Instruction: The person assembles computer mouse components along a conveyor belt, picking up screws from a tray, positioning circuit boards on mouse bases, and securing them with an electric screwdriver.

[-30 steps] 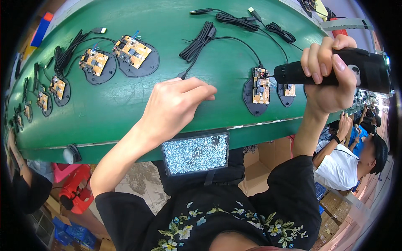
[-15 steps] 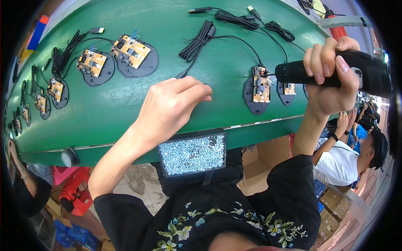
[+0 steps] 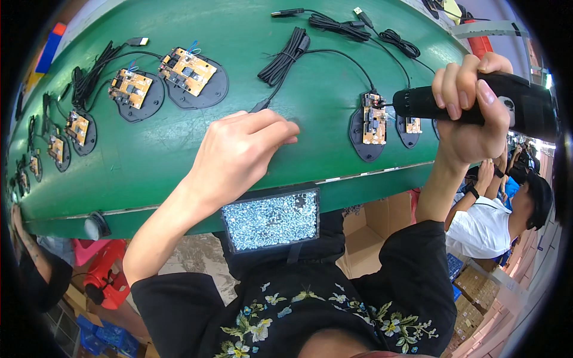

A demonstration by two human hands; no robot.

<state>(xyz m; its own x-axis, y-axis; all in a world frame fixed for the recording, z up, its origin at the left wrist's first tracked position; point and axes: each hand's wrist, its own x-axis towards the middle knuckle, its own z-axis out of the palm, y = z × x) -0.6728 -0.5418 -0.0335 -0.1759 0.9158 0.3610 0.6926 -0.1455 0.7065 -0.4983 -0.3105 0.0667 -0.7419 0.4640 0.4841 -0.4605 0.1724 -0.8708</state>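
Note:
My right hand (image 3: pixel 474 110) is wrapped round a black electric screwdriver (image 3: pixel 534 110) held sideways. Its bit reaches the upper end of a tan circuit board (image 3: pixel 375 126) seated on a black mouse base (image 3: pixel 357 132); whether the tip touches a screw is too small to tell. A thin cable runs from this board to a tied black bundle (image 3: pixel 284 56). My left hand (image 3: pixel 239 152) hovers over the green bench near its front edge, fingertips pinched together and partly hidden. Just below it is a black-rimmed tray (image 3: pixel 318 216) full of small silvery screws.
More mouse bases with boards stand along the green bench (image 3: pixel 310 134): a pair (image 3: pixel 192 73) at upper left, several at far left, others right of the worked one. Coiled USB cables (image 3: pixel 339 27) lie at the back. Other people sit at both sides; an open cardboard box (image 3: pixel 367 238) stands below.
The view has shifted slightly. Both hands and the screwdriver keep nearly the same places, with the bit still at the same board.

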